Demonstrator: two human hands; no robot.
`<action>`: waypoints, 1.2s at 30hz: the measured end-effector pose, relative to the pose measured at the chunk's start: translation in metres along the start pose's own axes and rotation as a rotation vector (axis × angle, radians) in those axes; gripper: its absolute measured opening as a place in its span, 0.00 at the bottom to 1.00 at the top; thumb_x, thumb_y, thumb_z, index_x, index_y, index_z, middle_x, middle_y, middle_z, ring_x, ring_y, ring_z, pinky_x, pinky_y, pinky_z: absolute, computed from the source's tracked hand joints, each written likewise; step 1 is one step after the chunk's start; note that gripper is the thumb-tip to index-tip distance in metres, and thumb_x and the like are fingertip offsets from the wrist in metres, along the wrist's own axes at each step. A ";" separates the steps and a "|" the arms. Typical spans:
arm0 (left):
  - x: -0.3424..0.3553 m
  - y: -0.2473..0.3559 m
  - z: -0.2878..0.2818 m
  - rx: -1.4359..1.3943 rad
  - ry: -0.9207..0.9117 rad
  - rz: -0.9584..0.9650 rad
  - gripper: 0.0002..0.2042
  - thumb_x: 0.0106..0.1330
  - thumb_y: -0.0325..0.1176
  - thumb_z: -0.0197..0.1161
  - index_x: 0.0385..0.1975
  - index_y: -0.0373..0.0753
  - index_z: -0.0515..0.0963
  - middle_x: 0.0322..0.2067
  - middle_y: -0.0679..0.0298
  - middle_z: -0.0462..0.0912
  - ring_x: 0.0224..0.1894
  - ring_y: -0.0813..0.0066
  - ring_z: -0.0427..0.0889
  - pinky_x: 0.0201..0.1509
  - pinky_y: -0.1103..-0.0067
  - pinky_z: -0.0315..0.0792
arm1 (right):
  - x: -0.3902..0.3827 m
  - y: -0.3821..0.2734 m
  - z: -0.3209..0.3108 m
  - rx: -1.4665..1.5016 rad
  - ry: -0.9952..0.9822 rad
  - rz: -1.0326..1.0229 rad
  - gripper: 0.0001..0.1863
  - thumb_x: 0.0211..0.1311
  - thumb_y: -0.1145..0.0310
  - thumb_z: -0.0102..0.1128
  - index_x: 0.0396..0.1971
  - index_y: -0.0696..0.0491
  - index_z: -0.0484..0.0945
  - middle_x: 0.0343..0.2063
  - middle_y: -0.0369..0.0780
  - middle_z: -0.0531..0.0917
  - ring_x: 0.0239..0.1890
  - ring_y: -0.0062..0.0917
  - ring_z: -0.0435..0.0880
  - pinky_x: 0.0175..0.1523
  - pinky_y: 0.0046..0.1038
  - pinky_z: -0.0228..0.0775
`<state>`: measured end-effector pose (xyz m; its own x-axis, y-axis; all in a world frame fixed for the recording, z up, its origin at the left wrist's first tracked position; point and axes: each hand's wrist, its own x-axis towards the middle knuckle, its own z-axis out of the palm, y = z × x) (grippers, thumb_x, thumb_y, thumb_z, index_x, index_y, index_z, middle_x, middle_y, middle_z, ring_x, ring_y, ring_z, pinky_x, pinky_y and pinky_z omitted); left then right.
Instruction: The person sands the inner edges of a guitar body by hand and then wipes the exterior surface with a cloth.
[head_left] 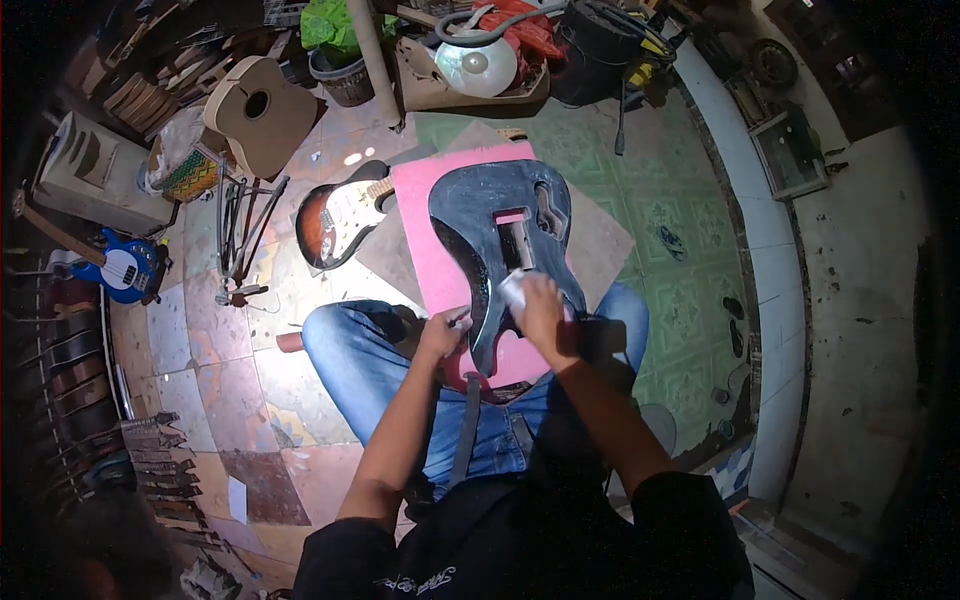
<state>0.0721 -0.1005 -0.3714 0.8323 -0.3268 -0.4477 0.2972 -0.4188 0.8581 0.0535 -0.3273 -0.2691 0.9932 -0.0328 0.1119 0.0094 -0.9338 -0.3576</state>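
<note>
A dark grey, dull electric guitar body [480, 210] with cut-out cavities lies on a pink board [430, 260] across my lap, its horns toward me. Its black side edge is glossier than its scuffed face. My right hand [542, 308] is closed on a small pale folded sheet [513, 290] and presses it on the face, just below the middle cavity. Whether the sheet is cloth or sanding paper I cannot tell. At the body's left edge, my left hand [446, 334] grips with its thumb toward the rim; its other fingers are partly hidden.
A sunburst electric guitar [340, 218] lies on the floor to the left, near a metal stand [240, 240]. Farther off are an unfinished acoustic guitar body [255, 125], a bucket [345, 80] and a black bin [595, 50]. A blue guitar [125, 265] stands far left.
</note>
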 end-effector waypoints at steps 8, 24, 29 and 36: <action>-0.013 0.030 -0.010 -0.312 -0.231 -0.118 0.32 0.63 0.17 0.60 0.71 0.42 0.70 0.25 0.66 0.81 0.22 0.80 0.78 0.26 0.77 0.74 | -0.048 -0.019 0.013 0.026 -0.106 -0.210 0.23 0.55 0.67 0.67 0.53 0.44 0.82 0.50 0.44 0.78 0.54 0.41 0.76 0.55 0.44 0.68; -0.027 0.047 0.009 0.034 -0.268 0.136 0.63 0.49 0.27 0.82 0.81 0.47 0.39 0.36 0.51 0.83 0.37 0.60 0.84 0.48 0.69 0.78 | 0.020 0.032 0.000 -0.106 0.213 0.294 0.22 0.53 0.66 0.69 0.49 0.50 0.78 0.50 0.47 0.77 0.54 0.49 0.75 0.54 0.51 0.68; -0.026 0.051 0.020 0.353 -0.203 0.213 0.65 0.43 0.33 0.85 0.80 0.44 0.43 0.46 0.38 0.81 0.50 0.40 0.81 0.60 0.61 0.72 | -0.014 -0.027 0.022 -0.058 0.002 0.045 0.29 0.48 0.65 0.75 0.54 0.48 0.77 0.54 0.46 0.76 0.56 0.47 0.74 0.57 0.49 0.68; -0.036 0.067 0.027 0.364 -0.178 0.214 0.67 0.42 0.40 0.86 0.81 0.49 0.41 0.44 0.40 0.80 0.50 0.41 0.81 0.58 0.61 0.72 | 0.024 0.032 -0.008 -0.078 0.156 0.334 0.26 0.53 0.65 0.72 0.53 0.51 0.75 0.53 0.48 0.76 0.56 0.48 0.75 0.56 0.48 0.69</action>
<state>0.0495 -0.1403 -0.3045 0.7541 -0.5657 -0.3336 -0.0832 -0.5861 0.8059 0.0763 -0.3604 -0.2702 0.9102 -0.3887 0.1432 -0.3270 -0.8864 -0.3276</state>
